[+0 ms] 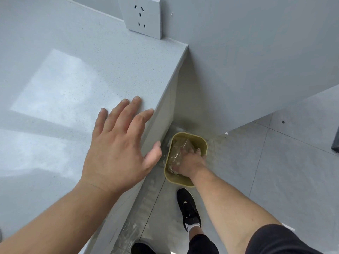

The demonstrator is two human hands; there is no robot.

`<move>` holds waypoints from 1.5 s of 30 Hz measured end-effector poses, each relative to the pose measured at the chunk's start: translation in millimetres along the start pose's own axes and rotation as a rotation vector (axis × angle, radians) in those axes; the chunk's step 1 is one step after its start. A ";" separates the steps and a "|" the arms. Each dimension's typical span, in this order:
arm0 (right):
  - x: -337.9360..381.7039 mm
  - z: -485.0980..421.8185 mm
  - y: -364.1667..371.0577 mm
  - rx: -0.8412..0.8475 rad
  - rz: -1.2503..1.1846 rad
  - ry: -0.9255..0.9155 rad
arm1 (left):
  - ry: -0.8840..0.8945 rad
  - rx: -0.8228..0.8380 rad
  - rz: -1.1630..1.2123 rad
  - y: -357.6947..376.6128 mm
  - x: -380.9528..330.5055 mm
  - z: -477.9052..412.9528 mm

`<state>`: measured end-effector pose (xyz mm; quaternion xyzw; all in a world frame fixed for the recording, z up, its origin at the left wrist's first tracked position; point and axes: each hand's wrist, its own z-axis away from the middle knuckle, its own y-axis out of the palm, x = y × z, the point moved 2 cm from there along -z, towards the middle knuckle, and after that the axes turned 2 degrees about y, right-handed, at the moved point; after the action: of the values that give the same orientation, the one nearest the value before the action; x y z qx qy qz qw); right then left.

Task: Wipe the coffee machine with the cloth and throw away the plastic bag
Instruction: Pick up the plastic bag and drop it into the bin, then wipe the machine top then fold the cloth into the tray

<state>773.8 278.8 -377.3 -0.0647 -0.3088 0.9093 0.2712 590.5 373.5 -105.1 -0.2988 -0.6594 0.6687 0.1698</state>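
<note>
A clear crumpled plastic bag [177, 150] sits inside a small olive-yellow waste bin [180, 180] on the floor beside the counter's end. My right hand [189, 162] reaches down into the bin and its fingers are on the bag, pressing or holding it. My left hand [119, 143] lies flat and open on the grey countertop [55, 88], fingers spread, near the counter's right edge. Neither the coffee machine nor the cloth is in view.
A white wall socket [142, 16] sits on the wall behind the counter. A grey wall panel [256, 61] stands right of the bin. My black shoe [189, 208] is on the grey tiled floor [284, 171] just in front of the bin.
</note>
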 end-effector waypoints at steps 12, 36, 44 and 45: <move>-5.7 26.8 -29.1 -0.122 0.071 -0.079 | 0.000 -0.004 0.014 -0.8 -0.9 0.5; 43.7 305.7 -249.5 -0.760 0.058 -0.499 | -0.216 0.155 0.022 -156.2 4.0 25.8; 117.4 379.9 -312.2 -0.854 0.080 -0.649 | -0.267 -0.025 -0.068 -255.0 25.7 47.8; 128.2 389.0 -318.5 -0.862 0.086 -0.670 | -0.276 -0.044 -0.077 -266.6 30.6 51.7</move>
<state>698.9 353.2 130.7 0.1108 -0.7201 0.6814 0.0695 490.4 371.6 149.2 -0.1820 -0.7019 0.6818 0.0964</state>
